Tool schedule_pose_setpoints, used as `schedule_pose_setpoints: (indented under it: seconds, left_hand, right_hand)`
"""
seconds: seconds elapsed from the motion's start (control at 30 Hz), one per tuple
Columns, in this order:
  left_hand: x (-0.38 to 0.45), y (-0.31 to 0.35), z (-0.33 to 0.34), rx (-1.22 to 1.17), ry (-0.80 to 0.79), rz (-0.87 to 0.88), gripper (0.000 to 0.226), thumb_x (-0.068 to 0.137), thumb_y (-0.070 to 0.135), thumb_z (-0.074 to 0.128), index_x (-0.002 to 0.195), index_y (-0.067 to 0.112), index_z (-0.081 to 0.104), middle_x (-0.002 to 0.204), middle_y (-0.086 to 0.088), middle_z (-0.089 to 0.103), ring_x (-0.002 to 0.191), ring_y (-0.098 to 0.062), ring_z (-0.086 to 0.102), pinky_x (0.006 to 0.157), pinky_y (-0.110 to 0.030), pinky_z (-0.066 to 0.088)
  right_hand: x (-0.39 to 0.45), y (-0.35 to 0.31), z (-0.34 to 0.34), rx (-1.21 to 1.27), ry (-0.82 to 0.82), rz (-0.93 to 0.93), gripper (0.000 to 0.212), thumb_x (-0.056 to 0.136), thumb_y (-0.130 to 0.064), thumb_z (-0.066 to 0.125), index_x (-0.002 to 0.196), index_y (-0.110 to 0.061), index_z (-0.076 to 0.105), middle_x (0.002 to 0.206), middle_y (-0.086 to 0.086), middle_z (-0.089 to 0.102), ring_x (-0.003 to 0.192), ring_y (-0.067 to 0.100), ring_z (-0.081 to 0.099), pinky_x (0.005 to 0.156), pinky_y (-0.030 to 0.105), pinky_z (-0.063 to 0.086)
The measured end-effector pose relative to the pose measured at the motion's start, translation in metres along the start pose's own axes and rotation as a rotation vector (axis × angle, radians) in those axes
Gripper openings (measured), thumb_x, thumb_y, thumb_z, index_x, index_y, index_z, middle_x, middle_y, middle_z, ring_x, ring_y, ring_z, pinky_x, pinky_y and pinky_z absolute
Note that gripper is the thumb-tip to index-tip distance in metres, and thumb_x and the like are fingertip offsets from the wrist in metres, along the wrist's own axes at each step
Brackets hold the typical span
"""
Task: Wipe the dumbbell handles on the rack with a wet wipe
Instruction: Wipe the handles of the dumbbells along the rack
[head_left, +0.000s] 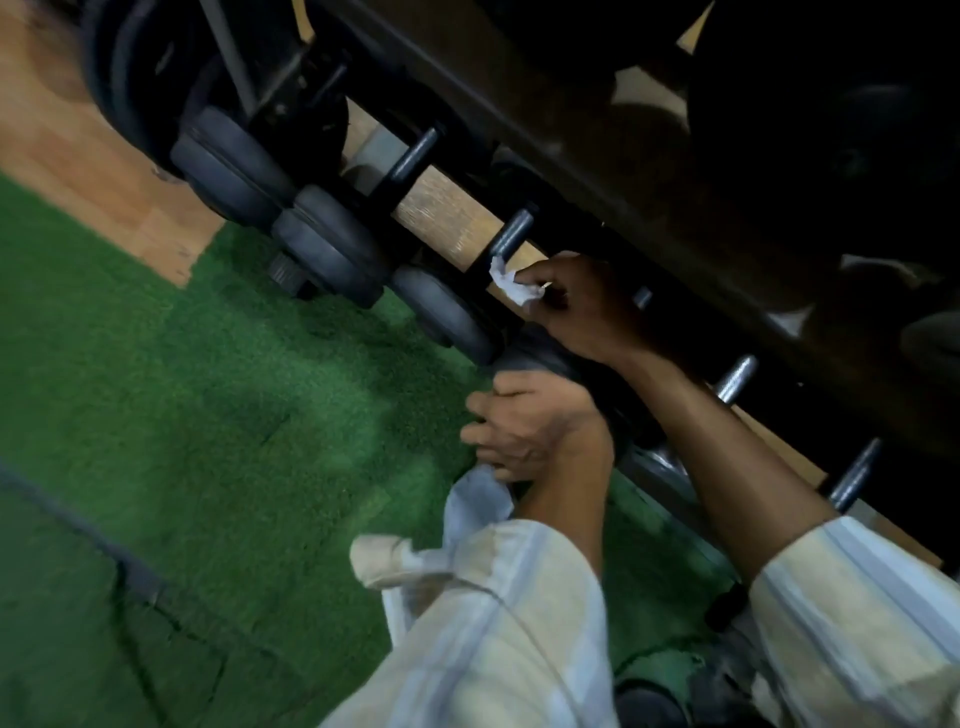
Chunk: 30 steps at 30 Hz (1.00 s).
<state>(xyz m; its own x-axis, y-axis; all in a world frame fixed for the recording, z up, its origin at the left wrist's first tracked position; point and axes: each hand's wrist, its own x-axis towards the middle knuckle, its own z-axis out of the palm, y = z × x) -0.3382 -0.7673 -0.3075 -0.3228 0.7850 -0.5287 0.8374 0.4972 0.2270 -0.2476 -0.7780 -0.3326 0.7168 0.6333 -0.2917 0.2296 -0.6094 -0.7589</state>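
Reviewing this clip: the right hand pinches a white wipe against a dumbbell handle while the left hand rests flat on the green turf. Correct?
Not quite. In the head view the left hand is not on the turf; it grips a dumbbell's dark end. The right hand does pinch the white wipe against the handle.

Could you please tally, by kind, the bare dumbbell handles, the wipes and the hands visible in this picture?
Dumbbell handles: 5, first at
Wet wipe: 1
Hands: 2, right hand and left hand
Total: 8
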Motion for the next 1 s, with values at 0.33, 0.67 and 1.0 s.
schedule_pose_setpoints:
  seconds: [0.33,0.67,1.0]
  left_hand:
    - [0.115,0.111,-0.012,-0.362,0.097,0.042,0.049,0.099,0.039,0.046,0.132,0.003,0.046,0.131,-0.026,0.057,0.120,-0.045,0.053,0.097,-0.048,0.039]
    - [0.122,0.119,-0.013,-0.323,0.117,0.062,0.043,0.098,0.028,0.049,0.133,0.003,0.049,0.128,-0.021,0.062,0.121,-0.039,0.056,0.095,-0.041,0.037]
    - [0.122,0.116,-0.010,-0.314,0.140,0.079,0.041,0.097,0.027,0.049,0.130,0.004,0.048,0.126,-0.021,0.059,0.116,-0.040,0.056,0.090,-0.043,0.038]
  right_hand:
    - [0.055,-0.033,0.029,-0.336,-0.197,-0.138,0.019,0.085,-0.022,0.070,0.076,-0.024,0.053,0.083,0.007,0.066,0.080,0.029,0.068,0.068,0.043,0.055]
    - [0.098,-0.054,0.033,-0.632,-0.335,-0.238,0.021,0.100,-0.014,0.050,0.114,-0.015,0.066,0.113,0.015,0.062,0.125,0.030,0.049,0.106,0.033,0.027]
    - [0.050,-0.026,0.029,-0.324,-0.221,-0.233,0.023,0.073,-0.012,0.058,0.090,-0.014,0.073,0.099,0.002,0.069,0.092,0.026,0.063,0.073,0.037,0.049]
